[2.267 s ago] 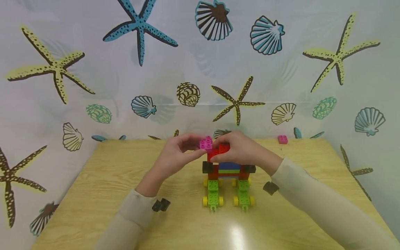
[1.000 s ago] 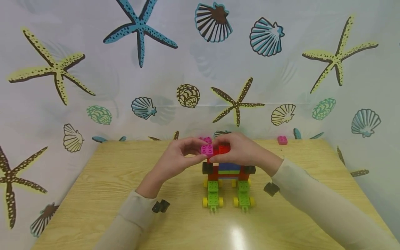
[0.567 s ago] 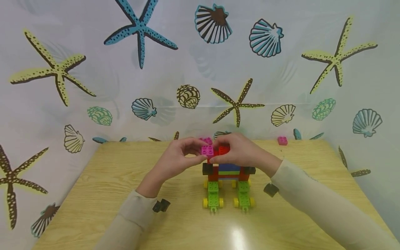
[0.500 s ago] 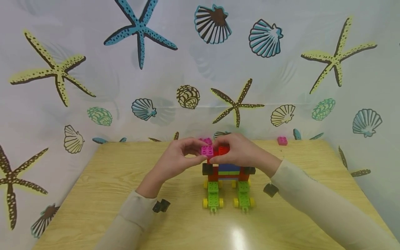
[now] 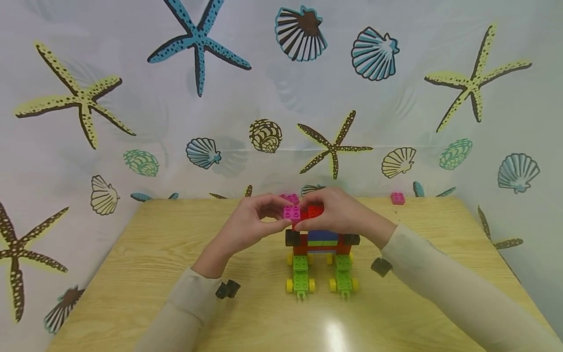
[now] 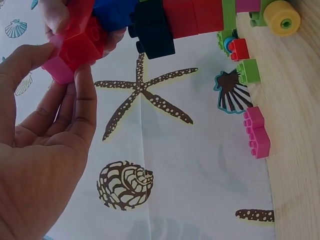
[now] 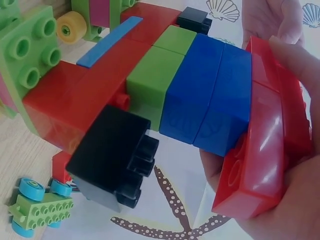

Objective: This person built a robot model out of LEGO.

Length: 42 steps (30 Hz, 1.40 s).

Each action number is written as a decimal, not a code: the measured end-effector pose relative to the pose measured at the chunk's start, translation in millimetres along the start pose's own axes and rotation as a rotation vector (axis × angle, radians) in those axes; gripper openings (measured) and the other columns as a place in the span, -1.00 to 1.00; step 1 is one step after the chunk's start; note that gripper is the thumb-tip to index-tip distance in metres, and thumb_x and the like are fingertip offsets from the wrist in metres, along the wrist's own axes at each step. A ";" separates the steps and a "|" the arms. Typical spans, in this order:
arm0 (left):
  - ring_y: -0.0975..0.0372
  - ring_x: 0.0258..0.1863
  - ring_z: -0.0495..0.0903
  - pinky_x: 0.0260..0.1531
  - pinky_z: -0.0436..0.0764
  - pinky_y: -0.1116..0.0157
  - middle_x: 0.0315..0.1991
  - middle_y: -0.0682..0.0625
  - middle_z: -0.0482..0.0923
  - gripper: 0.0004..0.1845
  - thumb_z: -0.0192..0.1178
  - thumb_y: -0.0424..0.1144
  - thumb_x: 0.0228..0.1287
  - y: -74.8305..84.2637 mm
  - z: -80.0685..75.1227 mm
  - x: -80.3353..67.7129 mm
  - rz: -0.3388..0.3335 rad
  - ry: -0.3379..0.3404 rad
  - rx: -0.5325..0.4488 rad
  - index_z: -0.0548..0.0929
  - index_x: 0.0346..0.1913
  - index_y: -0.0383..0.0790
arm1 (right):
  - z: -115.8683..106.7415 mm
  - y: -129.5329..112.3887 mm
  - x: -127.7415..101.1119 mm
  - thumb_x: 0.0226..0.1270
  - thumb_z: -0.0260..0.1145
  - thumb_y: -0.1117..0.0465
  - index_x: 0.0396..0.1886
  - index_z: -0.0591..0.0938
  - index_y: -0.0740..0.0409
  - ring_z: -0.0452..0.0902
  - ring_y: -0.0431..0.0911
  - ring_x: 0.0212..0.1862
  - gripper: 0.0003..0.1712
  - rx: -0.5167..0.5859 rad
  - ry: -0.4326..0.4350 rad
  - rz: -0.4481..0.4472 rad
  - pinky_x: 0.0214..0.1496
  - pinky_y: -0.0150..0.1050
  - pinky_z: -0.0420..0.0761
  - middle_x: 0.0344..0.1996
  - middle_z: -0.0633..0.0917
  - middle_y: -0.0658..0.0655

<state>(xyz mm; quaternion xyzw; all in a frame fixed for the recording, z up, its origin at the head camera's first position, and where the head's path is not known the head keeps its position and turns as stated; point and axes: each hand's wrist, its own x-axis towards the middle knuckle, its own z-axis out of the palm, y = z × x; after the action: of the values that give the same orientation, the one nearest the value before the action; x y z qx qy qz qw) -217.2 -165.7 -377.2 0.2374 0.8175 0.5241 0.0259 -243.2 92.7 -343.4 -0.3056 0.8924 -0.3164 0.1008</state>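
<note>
My left hand (image 5: 246,220) pinches a pink toy brick (image 5: 292,213) between thumb and fingers. In the left wrist view that pink brick (image 6: 59,71) sits against the end of a red brick (image 6: 80,47). Opposite it, my right hand (image 5: 336,211) grips the red bricks (image 7: 260,145) at the top of a built figure. Below them come blue bricks (image 7: 200,90), green bricks (image 7: 155,75) and a wide red part (image 7: 85,95). A black brick (image 7: 107,155) sticks out at one side. The figure stands on two green wheeled bases (image 5: 301,276) with yellow wheels.
A loose pink brick (image 5: 398,197) lies at the table's back right. Behind the figure are another pink brick (image 6: 257,132), a green brick (image 6: 248,71) and a green car base (image 7: 42,210) with blue wheels. A patterned cloth (image 5: 246,107) hangs behind the wooden table (image 5: 167,244).
Since the oldest frame, the left hand has brought the pink brick slightly down against the red one, uncovering the pink brick behind. Over the last second both hands have stayed nearly still.
</note>
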 end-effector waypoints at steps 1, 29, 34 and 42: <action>0.12 -0.01 0.81 0.07 0.79 0.45 0.07 -0.12 0.84 -0.65 0.55 -0.28 0.43 -0.3 0.0 0.3 -0.001 0.000 0.000 0.81 0.21 -0.23 | -0.1 0.4 0.1 0.39 0.63 -0.15 0.10 0.81 -0.05 0.56 -0.04 -0.06 -0.56 0.010 0.001 0.000 -0.11 -0.20 0.64 -0.20 0.76 -0.02; 0.11 0.03 0.80 0.12 0.76 0.48 0.10 -0.14 0.83 -0.63 0.54 -0.27 0.45 2.2 0.2 -0.6 -0.006 -0.010 0.037 0.79 0.23 -0.26 | 3.2 -0.9 -2.7 0.41 0.63 -0.14 -0.05 0.79 -0.07 0.52 -0.07 -0.16 -0.66 -0.024 0.039 -0.019 -0.20 -0.23 0.55 -0.34 0.67 -0.03; 0.12 0.05 0.80 0.20 0.81 0.32 0.12 -0.11 0.83 -0.63 0.54 -0.26 0.44 1.9 -0.8 0.0 -0.004 -0.017 0.036 0.80 0.24 -0.22 | 2.3 -1.1 -3.1 0.41 0.63 -0.14 -0.05 0.79 -0.07 0.51 -0.07 -0.17 -0.66 -0.026 0.039 -0.024 -0.21 -0.24 0.54 -0.35 0.66 -0.04; 0.07 0.16 0.79 0.25 0.80 0.32 0.24 -0.08 0.78 -0.61 0.53 -0.24 0.47 -4.2 -7.0 1.5 -0.009 -0.062 -0.032 0.78 0.28 -0.16 | 2.0 -2.8 -3.9 0.42 0.62 -0.13 -0.03 0.81 -0.07 0.52 -0.08 -0.16 -0.67 -0.015 0.025 -0.019 -0.19 -0.24 0.55 -0.33 0.68 -0.04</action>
<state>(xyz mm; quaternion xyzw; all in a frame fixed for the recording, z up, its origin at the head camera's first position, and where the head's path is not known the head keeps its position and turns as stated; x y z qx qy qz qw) -222.1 -172.3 -377.5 0.2494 0.8089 0.5294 0.0572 -237.9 92.4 -343.3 -0.3106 0.8931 -0.3144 0.0842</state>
